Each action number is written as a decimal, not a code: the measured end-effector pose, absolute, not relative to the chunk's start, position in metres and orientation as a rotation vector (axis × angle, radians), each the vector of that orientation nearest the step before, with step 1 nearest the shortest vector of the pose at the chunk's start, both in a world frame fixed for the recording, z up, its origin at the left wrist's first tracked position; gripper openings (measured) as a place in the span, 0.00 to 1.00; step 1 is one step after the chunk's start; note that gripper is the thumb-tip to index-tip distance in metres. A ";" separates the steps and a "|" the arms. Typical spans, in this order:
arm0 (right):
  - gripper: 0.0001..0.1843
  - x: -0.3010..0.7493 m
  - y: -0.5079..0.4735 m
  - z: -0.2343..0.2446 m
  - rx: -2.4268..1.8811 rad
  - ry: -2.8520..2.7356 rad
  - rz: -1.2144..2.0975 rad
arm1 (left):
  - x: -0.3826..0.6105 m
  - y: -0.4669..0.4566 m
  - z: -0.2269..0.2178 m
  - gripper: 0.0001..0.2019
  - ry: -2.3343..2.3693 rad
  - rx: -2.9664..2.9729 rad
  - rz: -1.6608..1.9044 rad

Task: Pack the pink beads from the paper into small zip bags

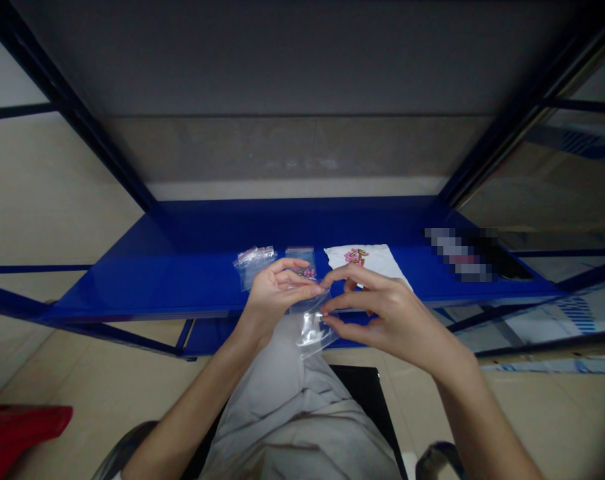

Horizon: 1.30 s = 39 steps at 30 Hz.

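Note:
A clear plastic zip bag (311,328) hangs between my left hand (276,295) and my right hand (386,312). Both hands pinch its upper part with their fingertips, and the bag looks empty or nearly so. Just behind my left hand lie a crumpled clear bag (253,265) and a small bag of pink pieces (301,260). My right fingers partly hide a white sheet (379,262), which carries a small heap of pink and gold pieces (357,257).
The items lie on a blue metal shelf (157,293) with dark uprights. A pixelated dark object (462,253) lies at its right end. My light grey trousers (282,393) and a black seat (362,393) are below, and a red object (17,433) sits on the tiled floor at lower left.

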State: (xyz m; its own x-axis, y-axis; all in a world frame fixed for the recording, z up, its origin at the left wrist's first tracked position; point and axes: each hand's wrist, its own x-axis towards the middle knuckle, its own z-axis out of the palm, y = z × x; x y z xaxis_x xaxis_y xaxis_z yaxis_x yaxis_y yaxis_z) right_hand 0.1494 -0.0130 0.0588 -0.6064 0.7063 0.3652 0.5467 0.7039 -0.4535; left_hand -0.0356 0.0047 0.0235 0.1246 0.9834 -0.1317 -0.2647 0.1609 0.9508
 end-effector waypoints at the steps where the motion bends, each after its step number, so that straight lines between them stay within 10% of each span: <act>1: 0.06 0.149 -0.013 0.058 -0.980 -2.386 0.413 | -0.034 0.004 0.023 0.22 1.008 0.936 1.167; 19: 0.08 0.152 0.004 0.046 -0.971 -2.321 0.551 | -0.045 0.027 0.037 0.09 1.022 1.454 0.673; 39: 0.05 0.153 0.030 0.026 -1.008 -2.229 0.757 | -0.023 0.061 0.044 0.07 0.921 2.013 1.002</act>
